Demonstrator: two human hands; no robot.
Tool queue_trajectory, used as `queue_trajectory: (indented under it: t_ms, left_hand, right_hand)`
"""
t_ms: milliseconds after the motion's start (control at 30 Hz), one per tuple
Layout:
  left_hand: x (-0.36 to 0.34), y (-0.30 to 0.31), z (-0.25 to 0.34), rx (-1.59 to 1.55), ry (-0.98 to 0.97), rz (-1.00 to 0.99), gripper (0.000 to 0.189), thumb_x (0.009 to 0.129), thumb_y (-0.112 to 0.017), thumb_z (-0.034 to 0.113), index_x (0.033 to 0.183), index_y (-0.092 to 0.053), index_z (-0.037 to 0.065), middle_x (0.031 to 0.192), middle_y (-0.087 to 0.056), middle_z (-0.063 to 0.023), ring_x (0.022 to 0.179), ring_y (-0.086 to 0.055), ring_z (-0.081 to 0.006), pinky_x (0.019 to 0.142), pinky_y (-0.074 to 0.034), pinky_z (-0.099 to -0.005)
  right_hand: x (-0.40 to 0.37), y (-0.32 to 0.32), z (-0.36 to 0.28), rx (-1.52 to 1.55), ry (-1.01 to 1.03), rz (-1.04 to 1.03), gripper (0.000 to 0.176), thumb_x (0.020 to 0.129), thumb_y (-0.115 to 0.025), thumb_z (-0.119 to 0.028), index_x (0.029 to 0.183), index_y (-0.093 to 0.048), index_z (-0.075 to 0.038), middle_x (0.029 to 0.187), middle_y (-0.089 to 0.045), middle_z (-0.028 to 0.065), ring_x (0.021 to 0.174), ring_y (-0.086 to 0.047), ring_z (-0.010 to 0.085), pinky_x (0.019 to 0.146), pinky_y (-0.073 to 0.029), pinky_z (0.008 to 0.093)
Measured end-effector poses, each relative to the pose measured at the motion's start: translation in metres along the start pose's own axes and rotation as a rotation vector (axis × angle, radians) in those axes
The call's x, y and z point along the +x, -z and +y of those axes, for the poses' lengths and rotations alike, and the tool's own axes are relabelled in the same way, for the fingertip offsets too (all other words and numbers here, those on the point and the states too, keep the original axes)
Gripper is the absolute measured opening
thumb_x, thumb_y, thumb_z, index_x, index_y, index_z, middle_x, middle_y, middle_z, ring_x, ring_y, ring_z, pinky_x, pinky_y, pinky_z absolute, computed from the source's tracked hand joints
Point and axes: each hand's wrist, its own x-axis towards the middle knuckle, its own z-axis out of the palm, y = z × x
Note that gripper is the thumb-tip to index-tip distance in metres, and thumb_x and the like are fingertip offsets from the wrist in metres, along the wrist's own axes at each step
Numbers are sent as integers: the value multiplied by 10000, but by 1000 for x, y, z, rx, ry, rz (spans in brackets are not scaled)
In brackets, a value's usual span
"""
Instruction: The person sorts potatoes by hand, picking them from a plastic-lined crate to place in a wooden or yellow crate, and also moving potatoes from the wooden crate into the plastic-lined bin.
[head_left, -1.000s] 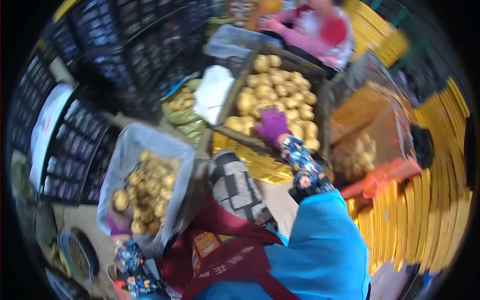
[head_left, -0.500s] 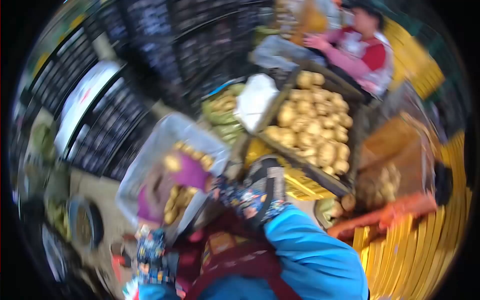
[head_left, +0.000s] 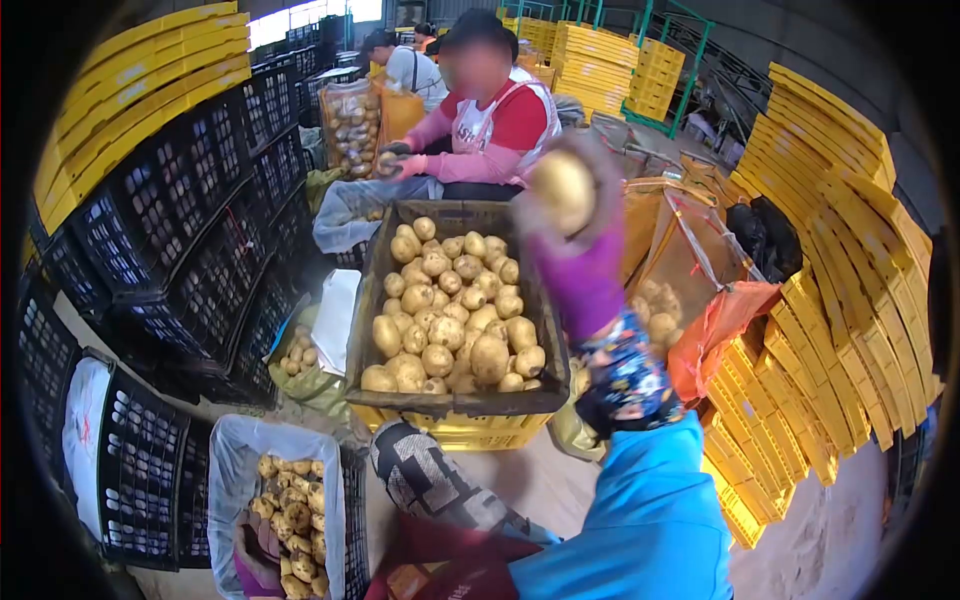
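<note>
My right hand [head_left: 580, 265], in a purple glove with a grey palm, is raised to the right of the dark-rimmed crate [head_left: 540, 330]. A large potato [head_left: 562, 194] is gripped in its fingers, somewhat blurred by motion. Heaped potatoes [head_left: 450, 310] fill that crate, which sits on a yellow crate [head_left: 470, 432]. At the lower left, my left hand [head_left: 258, 562], gloved in purple, is in the crate lined with clear plastic [head_left: 225, 470], beside smaller potatoes [head_left: 297, 515]. Its fingers are too dark and cut off to make out.
Across the dark-rimmed crate sits a co-worker [head_left: 495, 130], gloved hands together around something small. Stacked black crates [head_left: 180, 230] stand on the left and yellow crates [head_left: 840, 300] on the right. An orange mesh bag [head_left: 725, 325] with potatoes is nearby. Farther back are more people.
My view has swung up and to the right. My right hand has left the plastic-lined crate and now holds a potato up at the right. The left hand remains at the lined crate.
</note>
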Motion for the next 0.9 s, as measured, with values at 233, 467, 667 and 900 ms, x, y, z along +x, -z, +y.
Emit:
queue_trajectory:
  t_ms: [233,467,667,900]
  left_hand:
    - [-8,-22,25,119,-187,55,657,981,-438,502,1509,-331,124,1503,-394,-89,1348,-416,-240,1071,-357,-335]
    - [-43,48,48,-102,-242,279,481,1011,-473,342,1422,-449,93,1408,-488,-120,1255,-506,-246,1054,-421,-360]
    - [-74,97,64,-247,-457,455,546,1002,-489,374,1445,-399,67,1416,-494,-125,1253,-516,-247,1037,-429,-358]
    - [-81,123,63,-344,-625,639,514,1000,-496,340,1416,-426,47,1362,-534,-128,1190,-564,-215,968,-488,-301]
  right_hand:
    - [163,121,217,-857,-410,-154,968,749,-726,-601,1443,-385,-19,1309,-570,265,1269,-520,390,1048,-417,439]
    - [-27,-120,132,101,-377,-407,125,850,-713,-97,873,-612,-29,803,-564,-33,714,-482,60,638,-427,247]
    - [-208,-303,-67,277,-282,-1334,199,876,-681,-213,965,-649,-38,839,-654,83,814,-637,212,742,-498,355]
    - [-417,-411,-263,741,3,-1872,542,847,-679,-327,1336,-539,-141,1193,-643,161,1068,-635,320,914,-502,411]
